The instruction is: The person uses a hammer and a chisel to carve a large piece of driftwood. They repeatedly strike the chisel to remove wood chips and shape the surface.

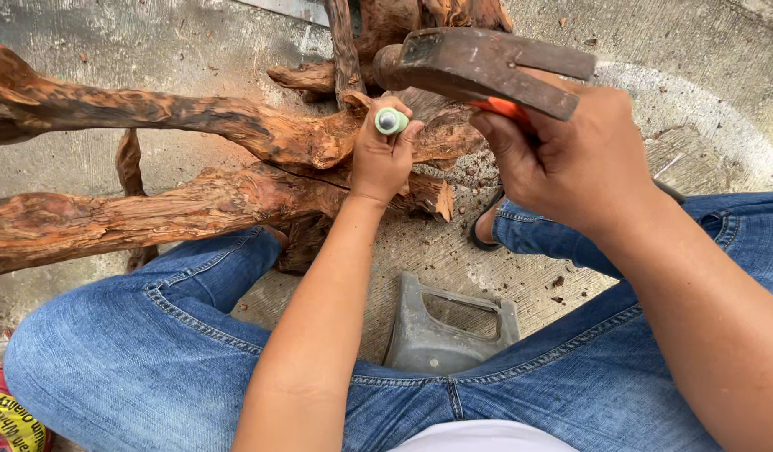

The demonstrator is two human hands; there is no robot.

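The left hand (380, 159) is wrapped in a fist around a chisel (391, 121), of which only the green butt end with its grey metal cap shows above the fingers. Its long axis runs away from the camera, down into the reddish driftwood root (177, 201); the blade and tip are hidden by the hand and the wood, so the point of contact cannot be seen.

The right hand (570, 159) is closed around the orange grip of a claw hammer (478, 67). The rusty head lies roughly crosswise in the view, its round striking face pointing left, just above and to the right of the chisel's cap and not touching it. Most of the handle is covered by the hand.

The root sprawls over the concrete floor (194, 42), its long limbs running left to right and cut off at the left and top edges. A grey plastic stool (449, 326) shows between the jeans-clad legs (152, 351), partly covered by them. A sandalled foot (487, 226) peeks out beside the right knee. A colourful bag is cropped at the lower left corner.
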